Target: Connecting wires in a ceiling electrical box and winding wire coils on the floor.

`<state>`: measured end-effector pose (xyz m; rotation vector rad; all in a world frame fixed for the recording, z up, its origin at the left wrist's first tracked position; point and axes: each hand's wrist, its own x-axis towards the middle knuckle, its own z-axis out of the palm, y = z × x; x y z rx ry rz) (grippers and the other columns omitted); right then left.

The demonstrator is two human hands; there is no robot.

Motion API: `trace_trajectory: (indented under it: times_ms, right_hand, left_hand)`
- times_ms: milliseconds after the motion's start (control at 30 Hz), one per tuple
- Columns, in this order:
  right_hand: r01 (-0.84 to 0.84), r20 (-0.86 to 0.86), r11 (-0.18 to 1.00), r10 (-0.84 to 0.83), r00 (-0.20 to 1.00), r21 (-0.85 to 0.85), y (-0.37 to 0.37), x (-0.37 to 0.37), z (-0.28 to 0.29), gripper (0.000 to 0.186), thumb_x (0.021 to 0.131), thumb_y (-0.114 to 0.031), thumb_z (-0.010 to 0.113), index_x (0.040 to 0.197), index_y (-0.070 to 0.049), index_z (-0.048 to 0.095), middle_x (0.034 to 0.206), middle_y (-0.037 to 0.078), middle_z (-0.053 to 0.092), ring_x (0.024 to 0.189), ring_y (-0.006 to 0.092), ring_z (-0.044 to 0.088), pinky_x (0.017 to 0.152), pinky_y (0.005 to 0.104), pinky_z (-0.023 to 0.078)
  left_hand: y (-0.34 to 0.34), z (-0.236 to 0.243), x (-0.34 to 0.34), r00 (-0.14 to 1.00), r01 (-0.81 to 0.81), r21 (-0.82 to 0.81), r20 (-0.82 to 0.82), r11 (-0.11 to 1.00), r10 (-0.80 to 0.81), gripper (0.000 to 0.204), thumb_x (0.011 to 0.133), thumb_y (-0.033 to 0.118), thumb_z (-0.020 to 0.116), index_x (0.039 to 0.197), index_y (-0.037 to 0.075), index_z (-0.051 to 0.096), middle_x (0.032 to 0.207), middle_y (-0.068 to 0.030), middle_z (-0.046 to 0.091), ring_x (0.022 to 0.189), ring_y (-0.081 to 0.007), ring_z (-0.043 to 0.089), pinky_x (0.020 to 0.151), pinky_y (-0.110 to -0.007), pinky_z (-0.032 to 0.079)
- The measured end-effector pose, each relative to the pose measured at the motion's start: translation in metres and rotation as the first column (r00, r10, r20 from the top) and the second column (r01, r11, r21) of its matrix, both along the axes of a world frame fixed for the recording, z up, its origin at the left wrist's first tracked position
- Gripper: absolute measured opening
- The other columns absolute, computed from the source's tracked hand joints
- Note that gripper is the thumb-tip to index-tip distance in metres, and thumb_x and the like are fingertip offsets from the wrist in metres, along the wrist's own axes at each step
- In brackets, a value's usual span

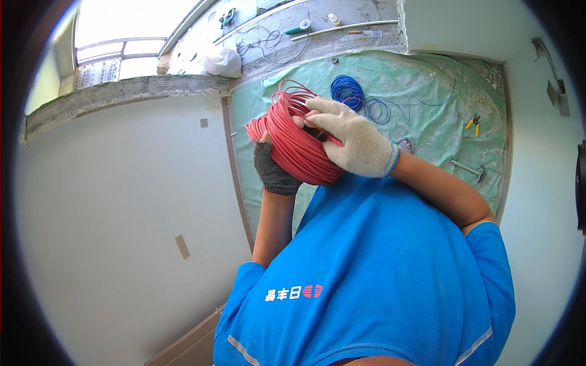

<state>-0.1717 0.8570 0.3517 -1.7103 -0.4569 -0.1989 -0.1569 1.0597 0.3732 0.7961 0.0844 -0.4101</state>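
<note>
Red wire coil (292, 151): held above the green sheet (421, 82) before the worker's blue shirt (390, 262), nearer and farther left than the blue wire (346, 91).
Left hand (276, 173): dark-gloved, fingers curled around the coil's near left side.
Right hand (360, 139): white-gloved, fingers bent narrowly over its right side; whether they pinch a strand, one cannot tell.
Heft and feel: probably weighty, springy, smooth-skinned, hardly fragile; loose far loops look apt to spread or tangle.
Best hold: likely the packed turns, gripped through the middle, rather than stray loops.
Lettering: white characters and a round red mark on the shirt's chest; none legible on the wire.
</note>
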Motion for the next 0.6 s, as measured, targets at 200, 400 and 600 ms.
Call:
trace_trajectory:
  times_ms: [200, 400, 600]
  right_hand:
    - [-0.022, 0.098, 0.998, 0.016, 0.995, 0.062, -0.009, -0.008, -0.003, 0.070, 0.077, 0.011, 0.046, 0.145, -0.007, 0.037, 0.137, 0.027, 0.047, 0.133, 0.0415, 0.044, 0.110, 0.0458, 0.040]
    - [-0.269, -0.448, 0.893, 0.418, 0.790, 0.360, -0.040, -0.007, -0.020, 0.041, 0.096, -0.016, 0.053, 0.133, 0.001, 0.053, 0.117, 0.017, 0.064, 0.104, 0.0219, 0.063, 0.094, 0.0369, 0.050]
    - [-0.091, -0.173, 0.994, 0.080, 0.982, -0.053, -0.013, -0.006, 0.010, 0.040, 0.087, -0.020, 0.065, 0.120, 0.001, 0.060, 0.108, 0.021, 0.066, 0.100, 0.0357, 0.064, 0.091, 0.0404, 0.049]
  left_hand:
    - [-0.003, 0.002, 0.012, 0.978, 0.207, -0.206, 0.065, 0.956, -0.197, 0.073, 0.094, 0.050, 0.051, 0.139, -0.006, 0.039, 0.130, -0.0238, 0.057, 0.114, -0.0367, 0.060, 0.107, -0.055, 0.040]
    - [0.006, -0.007, 0.023, 0.937, 0.345, -0.415, 0.098, 0.842, -0.336, 0.080, 0.093, 0.059, 0.049, 0.139, -0.006, 0.039, 0.129, -0.0233, 0.055, 0.111, -0.0348, 0.060, 0.104, -0.054, 0.043]
    - [-0.026, 0.011, 0.016, 0.991, 0.132, 0.025, 0.013, 0.991, -0.132, 0.087, 0.091, 0.060, 0.048, 0.144, -0.007, 0.035, 0.147, -0.0280, 0.039, 0.133, -0.0399, 0.044, 0.111, -0.052, 0.036]
